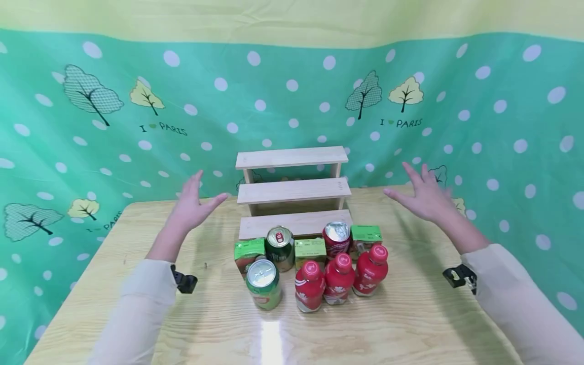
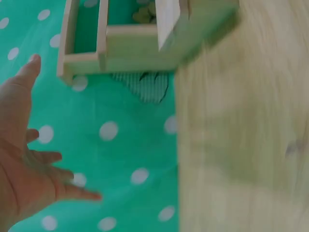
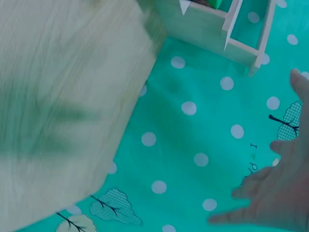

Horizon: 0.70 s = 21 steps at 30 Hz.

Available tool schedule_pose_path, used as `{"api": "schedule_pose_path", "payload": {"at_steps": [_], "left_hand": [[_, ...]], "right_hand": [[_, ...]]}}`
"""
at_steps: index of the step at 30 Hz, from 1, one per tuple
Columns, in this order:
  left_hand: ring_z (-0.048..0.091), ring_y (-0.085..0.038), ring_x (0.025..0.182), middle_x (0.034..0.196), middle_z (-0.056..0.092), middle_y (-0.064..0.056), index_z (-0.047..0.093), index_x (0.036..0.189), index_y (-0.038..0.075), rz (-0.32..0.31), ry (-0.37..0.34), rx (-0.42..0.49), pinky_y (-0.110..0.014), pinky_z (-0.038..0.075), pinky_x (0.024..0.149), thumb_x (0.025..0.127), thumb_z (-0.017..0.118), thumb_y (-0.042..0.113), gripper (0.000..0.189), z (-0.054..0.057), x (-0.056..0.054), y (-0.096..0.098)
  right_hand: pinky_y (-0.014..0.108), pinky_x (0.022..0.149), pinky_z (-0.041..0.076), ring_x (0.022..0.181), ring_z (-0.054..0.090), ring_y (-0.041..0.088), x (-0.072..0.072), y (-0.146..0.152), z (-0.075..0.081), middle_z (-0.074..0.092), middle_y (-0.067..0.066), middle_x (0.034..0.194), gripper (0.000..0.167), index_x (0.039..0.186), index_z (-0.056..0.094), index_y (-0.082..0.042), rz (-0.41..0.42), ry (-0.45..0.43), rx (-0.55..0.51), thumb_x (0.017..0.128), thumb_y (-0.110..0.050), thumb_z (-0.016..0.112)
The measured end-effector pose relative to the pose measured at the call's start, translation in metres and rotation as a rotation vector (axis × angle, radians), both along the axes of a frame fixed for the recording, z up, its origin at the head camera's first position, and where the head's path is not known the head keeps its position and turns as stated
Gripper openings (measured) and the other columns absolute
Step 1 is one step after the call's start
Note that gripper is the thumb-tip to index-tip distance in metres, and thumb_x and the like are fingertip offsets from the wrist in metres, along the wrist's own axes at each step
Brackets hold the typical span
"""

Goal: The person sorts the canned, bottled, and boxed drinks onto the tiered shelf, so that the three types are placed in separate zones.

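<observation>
My left hand is raised over the table's left side, thumb and fingers spread, holding nothing. Over the right side, my right hand is likewise spread and holds nothing. Between them stands a three-step wooden rack with bare steps. In front of it are a dark green can, a dark red can and green-topped juice boxes. Nearer stand a light green can and three red bottles, all upright. In both wrist views, the left hand and right hand touch nothing.
The wooden table ends at the back against a green dotted cloth. Each wrist wears a black strap mount, one on the left and one on the right.
</observation>
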<state>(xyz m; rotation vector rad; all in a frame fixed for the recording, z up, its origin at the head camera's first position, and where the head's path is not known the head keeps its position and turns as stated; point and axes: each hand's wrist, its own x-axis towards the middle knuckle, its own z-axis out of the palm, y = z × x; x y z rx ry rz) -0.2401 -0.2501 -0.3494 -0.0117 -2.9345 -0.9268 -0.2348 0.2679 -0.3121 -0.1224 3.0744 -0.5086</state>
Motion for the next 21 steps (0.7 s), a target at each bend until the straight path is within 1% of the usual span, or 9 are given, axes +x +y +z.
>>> {"api": "schedule_pose_path", "payload": {"at_steps": [3, 5, 7, 9, 12, 16, 18, 21], "left_hand": [[0.013, -0.045, 0.141, 0.157, 0.005, -0.019, -0.003, 0.152, 0.020, -0.030, -0.002, 0.210, -0.065, 0.022, 0.110, 0.081, 0.056, 0.065, 0.102, -0.010, -0.008, 0.009], [0.016, -0.043, 0.141, 0.156, 0.010, -0.017, 0.001, 0.152, 0.020, -0.037, -0.013, 0.335, -0.063, 0.027, 0.110, 0.081, 0.060, 0.060, 0.100, -0.017, -0.013, 0.016], [0.019, -0.042, 0.140, 0.156, 0.013, -0.017, 0.003, 0.152, 0.020, -0.045, -0.035, 0.450, -0.060, 0.033, 0.107, 0.082, 0.062, 0.055, 0.098, -0.025, -0.018, 0.022], [0.023, -0.041, 0.140, 0.156, 0.015, -0.016, 0.006, 0.152, 0.019, -0.052, -0.056, 0.535, -0.057, 0.040, 0.104, 0.083, 0.064, 0.049, 0.095, -0.032, -0.022, 0.029], [0.025, -0.040, 0.139, 0.155, 0.016, -0.018, 0.007, 0.151, 0.017, -0.061, -0.100, 0.643, -0.054, 0.045, 0.100, 0.086, 0.064, 0.042, 0.090, -0.041, -0.026, 0.036], [0.028, -0.039, 0.138, 0.154, 0.015, -0.021, 0.005, 0.151, 0.015, -0.060, -0.151, 0.746, -0.053, 0.044, 0.102, 0.089, 0.063, 0.035, 0.087, -0.052, -0.029, 0.043], [0.029, -0.040, 0.137, 0.154, 0.015, -0.023, 0.003, 0.152, 0.015, -0.058, -0.159, 0.773, -0.053, 0.043, 0.103, 0.090, 0.062, 0.032, 0.087, -0.057, -0.030, 0.046], [0.029, -0.040, 0.137, 0.153, 0.015, -0.025, 0.003, 0.152, 0.015, -0.052, -0.149, 0.781, -0.052, 0.042, 0.104, 0.091, 0.061, 0.030, 0.085, -0.061, -0.031, 0.049]], "right_hand": [[0.080, 0.098, 0.013, 0.136, 0.005, 0.056, 0.001, -0.001, -0.002, -0.005, 0.029, 0.153, 0.090, 0.152, -0.004, -0.018, 0.066, -0.032, -0.126, 0.088, -0.066, 0.040], [0.077, 0.100, 0.018, 0.136, 0.012, 0.054, 0.003, -0.001, -0.004, 0.004, 0.028, 0.154, 0.087, 0.152, 0.001, -0.017, 0.109, -0.053, -0.186, 0.090, -0.061, 0.043], [0.075, 0.101, 0.022, 0.135, 0.018, 0.054, 0.005, -0.001, -0.008, 0.013, 0.027, 0.153, 0.083, 0.152, 0.007, -0.015, 0.151, -0.067, -0.212, 0.091, -0.058, 0.044], [0.072, 0.102, 0.026, 0.134, 0.023, 0.053, 0.008, -0.001, -0.014, 0.019, 0.028, 0.151, 0.078, 0.151, 0.015, -0.013, 0.193, -0.083, -0.223, 0.092, -0.055, 0.045], [0.066, 0.102, 0.034, 0.131, 0.032, 0.049, 0.011, -0.001, -0.025, 0.030, 0.027, 0.148, 0.072, 0.148, 0.026, -0.010, 0.261, -0.125, -0.277, 0.093, -0.051, 0.048], [0.056, 0.099, 0.045, 0.127, 0.043, 0.043, 0.018, -0.002, -0.037, 0.042, 0.021, 0.142, 0.065, 0.143, 0.036, -0.011, 0.333, -0.200, -0.369, 0.090, -0.042, 0.057], [0.054, 0.096, 0.048, 0.125, 0.046, 0.042, 0.022, -0.003, -0.042, 0.047, 0.020, 0.139, 0.063, 0.141, 0.040, -0.011, 0.364, -0.222, -0.398, 0.088, -0.038, 0.062], [0.053, 0.095, 0.049, 0.124, 0.047, 0.042, 0.025, -0.004, -0.053, 0.049, 0.019, 0.137, 0.065, 0.139, 0.042, -0.010, 0.397, -0.260, -0.424, 0.085, -0.035, 0.067]]}}
